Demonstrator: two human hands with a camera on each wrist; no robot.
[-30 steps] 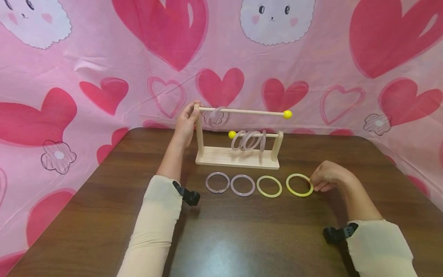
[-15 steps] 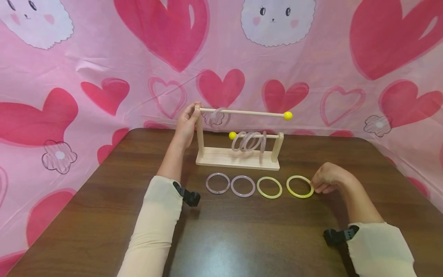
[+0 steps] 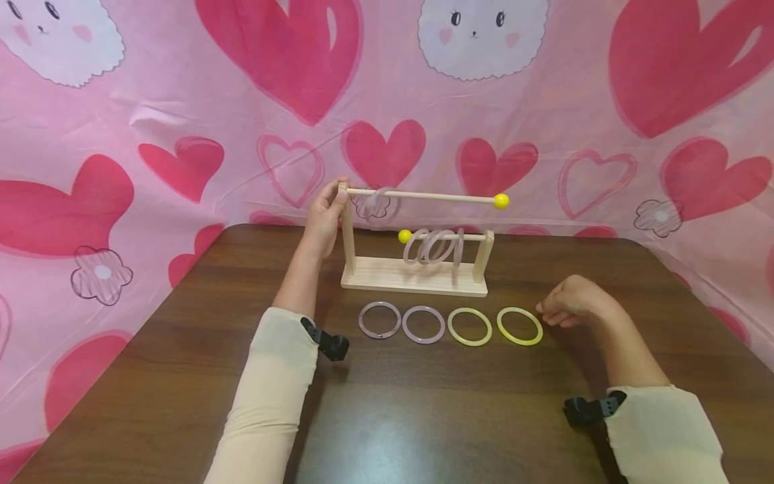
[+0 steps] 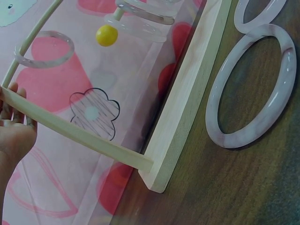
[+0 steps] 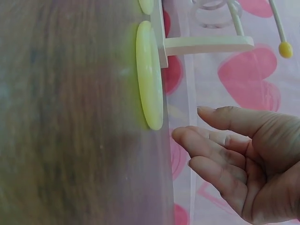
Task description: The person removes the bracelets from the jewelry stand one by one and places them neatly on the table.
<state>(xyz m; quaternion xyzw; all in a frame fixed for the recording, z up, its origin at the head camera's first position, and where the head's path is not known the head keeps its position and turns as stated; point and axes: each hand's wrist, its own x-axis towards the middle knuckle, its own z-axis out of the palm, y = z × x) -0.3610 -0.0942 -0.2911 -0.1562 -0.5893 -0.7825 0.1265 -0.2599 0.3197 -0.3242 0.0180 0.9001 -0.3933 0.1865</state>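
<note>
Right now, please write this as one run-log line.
left hand: holds wooden stand; right hand: empty, near rightmost yellow ring; table: four rings in row

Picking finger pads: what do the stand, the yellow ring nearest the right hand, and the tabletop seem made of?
Stand: likely bare wood, matte; pale, faint grain on the base.
Yellow ring: probably smooth plastic, slightly glossy; even colour, soft highlight. Resin possible.
Tabletop: dark wood grain, satin, with a blurred light reflection; veneer or laminate, can't tell.
</note>
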